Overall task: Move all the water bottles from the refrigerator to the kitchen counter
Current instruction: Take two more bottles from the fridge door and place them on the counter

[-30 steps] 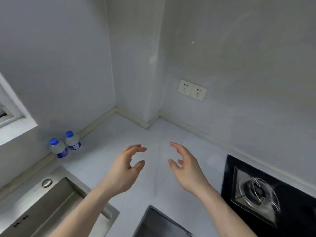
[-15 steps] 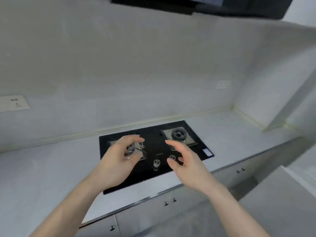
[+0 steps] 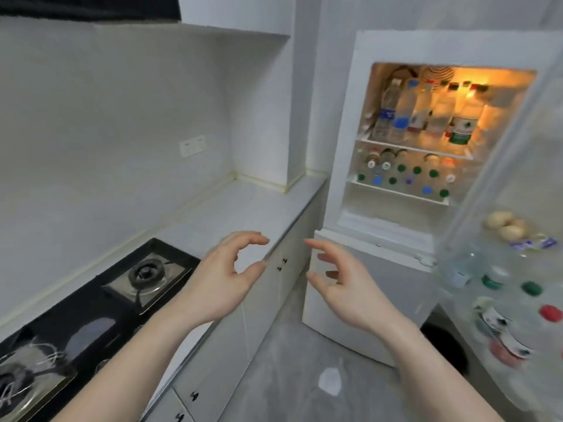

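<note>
both hands — left hand (image 3: 222,278) and right hand (image 3: 344,284) — hang empty, fingers loosely curved and apart, likely shaped for grabbing bottles. the refrigerator (image 3: 396,141) stands open, its bottles (image 3: 423,114) still shelved — the counter (image 3: 243,205) beside it awaits them.

bottles (image 3: 426,114) in refrigerator (image 3: 344,184), counter (image 3: 243,205) left

I see pale grey walls (image 3: 106,102), a double socket (image 3: 192,145), grey marbled floor (image 3: 289,360) — black gas hob (image 3: 100,303), white cabinet doors (image 3: 231,339).

Two hands (image 3: 283,284), one refrigerator (image 3: 344,184), two stove burners (image 3: 146,274), many bottles (image 3: 405,111)
</note>
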`<action>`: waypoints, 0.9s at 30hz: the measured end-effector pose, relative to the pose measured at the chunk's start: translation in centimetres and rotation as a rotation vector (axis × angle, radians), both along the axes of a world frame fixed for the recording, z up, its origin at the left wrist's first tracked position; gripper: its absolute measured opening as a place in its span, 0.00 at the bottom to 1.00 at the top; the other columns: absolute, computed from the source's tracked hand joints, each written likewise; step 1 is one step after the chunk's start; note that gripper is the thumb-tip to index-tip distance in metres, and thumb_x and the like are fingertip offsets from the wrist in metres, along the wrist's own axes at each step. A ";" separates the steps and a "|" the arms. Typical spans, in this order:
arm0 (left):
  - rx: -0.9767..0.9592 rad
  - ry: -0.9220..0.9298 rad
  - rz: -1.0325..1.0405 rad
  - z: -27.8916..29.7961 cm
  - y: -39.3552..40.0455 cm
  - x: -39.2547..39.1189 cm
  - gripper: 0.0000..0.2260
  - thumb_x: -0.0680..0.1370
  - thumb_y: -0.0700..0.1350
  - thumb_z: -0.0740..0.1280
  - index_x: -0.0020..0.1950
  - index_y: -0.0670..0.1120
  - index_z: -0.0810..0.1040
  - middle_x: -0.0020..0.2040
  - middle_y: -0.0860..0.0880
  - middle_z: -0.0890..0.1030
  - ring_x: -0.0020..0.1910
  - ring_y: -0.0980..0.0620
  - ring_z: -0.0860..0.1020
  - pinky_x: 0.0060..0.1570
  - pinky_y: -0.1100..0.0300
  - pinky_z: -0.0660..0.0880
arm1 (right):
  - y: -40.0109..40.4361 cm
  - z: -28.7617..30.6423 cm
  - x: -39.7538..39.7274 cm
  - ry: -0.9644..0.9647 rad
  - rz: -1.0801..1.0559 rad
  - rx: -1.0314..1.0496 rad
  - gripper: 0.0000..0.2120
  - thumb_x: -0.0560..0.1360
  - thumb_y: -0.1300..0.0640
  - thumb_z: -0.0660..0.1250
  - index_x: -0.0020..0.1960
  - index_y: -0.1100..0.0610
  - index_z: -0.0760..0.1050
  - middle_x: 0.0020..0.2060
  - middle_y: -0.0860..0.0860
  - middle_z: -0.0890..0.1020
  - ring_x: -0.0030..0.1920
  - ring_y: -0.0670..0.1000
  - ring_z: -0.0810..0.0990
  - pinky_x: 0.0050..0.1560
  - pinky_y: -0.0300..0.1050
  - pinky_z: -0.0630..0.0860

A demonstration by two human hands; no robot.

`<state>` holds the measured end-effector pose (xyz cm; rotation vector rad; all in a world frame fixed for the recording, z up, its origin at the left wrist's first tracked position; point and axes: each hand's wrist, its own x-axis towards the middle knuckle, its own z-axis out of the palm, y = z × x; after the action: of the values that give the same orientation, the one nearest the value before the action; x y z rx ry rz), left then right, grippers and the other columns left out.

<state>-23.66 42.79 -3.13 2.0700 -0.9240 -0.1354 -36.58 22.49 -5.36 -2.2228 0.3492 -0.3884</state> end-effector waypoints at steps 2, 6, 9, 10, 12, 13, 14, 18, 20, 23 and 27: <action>-0.009 0.002 -0.083 0.0 -3.6 0.3 0.14 0.81 0.47 0.68 0.65 0.61 0.77 0.67 0.67 0.73 0.67 0.70 0.69 0.67 0.65 0.67 | -2.5 0.1 -1.7 -0.001 -0.087 -0.001 0.24 0.82 0.56 0.67 0.75 0.40 0.69 0.68 0.37 0.73 0.68 0.39 0.71 0.65 0.34 0.71; -0.029 0.006 -0.242 -0.4 -10.7 1.0 0.15 0.80 0.45 0.69 0.65 0.59 0.78 0.67 0.67 0.74 0.66 0.72 0.69 0.67 0.67 0.67 | -7.1 0.2 -4.2 -0.020 -0.263 -0.015 0.25 0.81 0.54 0.68 0.74 0.38 0.69 0.69 0.35 0.72 0.68 0.37 0.71 0.63 0.32 0.70; -0.022 -0.016 -0.372 -0.7 -15.6 1.7 0.15 0.79 0.47 0.70 0.65 0.59 0.78 0.67 0.67 0.74 0.66 0.71 0.70 0.68 0.65 0.68 | -9.8 0.4 -5.4 -0.039 -0.388 -0.015 0.25 0.80 0.55 0.69 0.73 0.36 0.70 0.69 0.34 0.73 0.68 0.37 0.72 0.64 0.35 0.72; -0.020 -0.016 -0.402 -0.6 -16.9 1.9 0.15 0.80 0.47 0.70 0.65 0.59 0.78 0.66 0.67 0.74 0.65 0.71 0.70 0.67 0.65 0.68 | -10.5 0.5 -5.7 -0.046 -0.419 -0.023 0.24 0.80 0.55 0.69 0.73 0.36 0.70 0.69 0.34 0.73 0.68 0.37 0.72 0.65 0.37 0.72; -0.018 0.000 -0.471 -0.4 -19.6 2.1 0.15 0.80 0.47 0.69 0.65 0.59 0.78 0.66 0.67 0.74 0.66 0.70 0.70 0.66 0.65 0.68 | -11.8 0.8 -6.3 -0.056 -0.493 -0.032 0.24 0.80 0.55 0.70 0.72 0.37 0.71 0.68 0.33 0.73 0.68 0.37 0.72 0.65 0.39 0.73; -0.022 -0.005 -0.499 -0.5 -20.9 2.2 0.15 0.80 0.47 0.69 0.65 0.59 0.78 0.66 0.67 0.75 0.66 0.69 0.70 0.66 0.65 0.68 | -12.4 0.9 -6.7 -0.065 -0.527 -0.034 0.24 0.80 0.55 0.70 0.72 0.37 0.72 0.68 0.33 0.74 0.68 0.37 0.72 0.65 0.38 0.73; -0.022 -0.005 -0.515 -0.5 -21.8 2.4 0.15 0.80 0.47 0.69 0.65 0.59 0.78 0.66 0.67 0.75 0.66 0.67 0.71 0.66 0.64 0.69 | -12.8 1.0 -7.0 -0.072 -0.554 -0.037 0.24 0.80 0.56 0.70 0.71 0.37 0.72 0.66 0.33 0.74 0.67 0.36 0.72 0.64 0.37 0.73; 0.020 0.033 -0.648 -1.6 -27.3 1.9 0.15 0.80 0.46 0.69 0.65 0.60 0.77 0.65 0.67 0.75 0.65 0.65 0.72 0.64 0.65 0.69 | -14.7 0.6 -9.7 -0.084 -0.722 -0.041 0.23 0.79 0.57 0.71 0.68 0.35 0.74 0.62 0.31 0.76 0.64 0.33 0.74 0.57 0.27 0.71; 0.045 0.045 -0.719 -2.5 -30.0 0.8 0.14 0.80 0.46 0.68 0.64 0.60 0.77 0.65 0.65 0.75 0.65 0.63 0.72 0.63 0.65 0.69 | -15.4 -0.1 -11.6 -0.069 -0.799 -0.028 0.22 0.79 0.57 0.71 0.66 0.35 0.75 0.62 0.31 0.77 0.64 0.33 0.74 0.58 0.30 0.72; 0.115 0.051 -0.830 -3.9 -34.1 -2.2 0.14 0.80 0.46 0.68 0.65 0.58 0.77 0.66 0.61 0.75 0.64 0.61 0.74 0.62 0.65 0.70 | -16.3 -1.5 -15.1 -0.030 -0.907 -0.006 0.21 0.79 0.55 0.72 0.65 0.34 0.76 0.62 0.31 0.77 0.64 0.35 0.76 0.61 0.37 0.74; 0.158 0.040 -0.919 -5.3 -38.1 -6.0 0.15 0.79 0.46 0.69 0.66 0.56 0.78 0.66 0.57 0.76 0.63 0.58 0.75 0.62 0.61 0.72 | -17.5 -2.6 -19.0 0.017 -1.004 0.008 0.21 0.78 0.54 0.72 0.67 0.37 0.75 0.65 0.34 0.77 0.66 0.40 0.76 0.64 0.43 0.74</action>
<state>-29.69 4.66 -8.47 1.6108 -1.8169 -0.7416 -55.57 4.99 -7.91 -1.8881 1.4707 -0.8737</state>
